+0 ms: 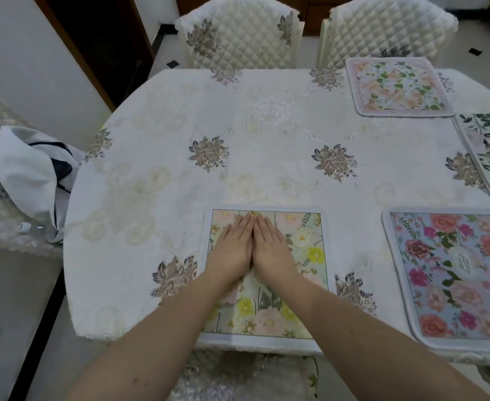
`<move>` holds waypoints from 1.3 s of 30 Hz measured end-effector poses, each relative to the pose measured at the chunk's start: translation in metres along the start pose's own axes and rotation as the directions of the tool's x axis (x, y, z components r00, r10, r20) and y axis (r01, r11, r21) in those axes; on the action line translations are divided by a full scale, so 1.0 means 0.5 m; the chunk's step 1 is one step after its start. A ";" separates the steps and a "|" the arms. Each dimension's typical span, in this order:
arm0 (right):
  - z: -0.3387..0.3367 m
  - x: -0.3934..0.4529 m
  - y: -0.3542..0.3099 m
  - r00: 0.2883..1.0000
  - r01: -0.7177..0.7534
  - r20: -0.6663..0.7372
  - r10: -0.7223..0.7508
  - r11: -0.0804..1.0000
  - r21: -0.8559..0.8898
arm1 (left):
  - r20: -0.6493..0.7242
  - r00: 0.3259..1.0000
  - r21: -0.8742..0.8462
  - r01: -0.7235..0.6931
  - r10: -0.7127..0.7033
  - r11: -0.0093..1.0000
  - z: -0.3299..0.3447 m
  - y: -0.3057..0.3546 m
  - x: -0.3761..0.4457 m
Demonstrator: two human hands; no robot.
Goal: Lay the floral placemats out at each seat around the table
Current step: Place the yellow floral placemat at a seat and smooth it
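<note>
A pale yellow-and-pink floral placemat [301,299] lies flat at the near edge of the table [151,175]. My left hand [233,250] and my right hand [272,247] rest flat on it side by side, fingers straight and touching, holding nothing. A blue placemat with red and pink roses [458,273] lies at the near right. A white one with dark green leaves [489,151] sits at the right edge, partly cut off. A pink-bordered peach floral placemat [397,85] lies at the far right, in front of a chair.
The table wears a cream embroidered cloth. Two quilted cream chairs [238,39] [382,30] stand at the far side. A third chair at the left holds a white cloth bag [29,172]. A cushioned seat [238,374] is just below the near edge.
</note>
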State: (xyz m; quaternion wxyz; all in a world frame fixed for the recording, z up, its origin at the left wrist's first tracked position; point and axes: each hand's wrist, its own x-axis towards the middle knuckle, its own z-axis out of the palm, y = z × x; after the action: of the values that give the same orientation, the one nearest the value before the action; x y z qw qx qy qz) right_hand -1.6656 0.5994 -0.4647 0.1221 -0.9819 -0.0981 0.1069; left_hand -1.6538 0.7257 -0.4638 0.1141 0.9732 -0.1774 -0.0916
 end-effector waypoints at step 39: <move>-0.038 -0.136 0.143 0.941 -0.279 -0.190 0.280 0.960 0.032 | -0.101 0.976 0.030 0.199 -0.195 0.980 -0.018 -0.084 -0.134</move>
State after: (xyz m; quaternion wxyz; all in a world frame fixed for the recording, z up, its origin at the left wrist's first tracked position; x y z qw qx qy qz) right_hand -1.7147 0.5125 -0.4529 0.1172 -0.9912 0.0545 0.0278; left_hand -1.6997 0.7905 -0.4566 0.0934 0.9914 -0.0763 -0.0512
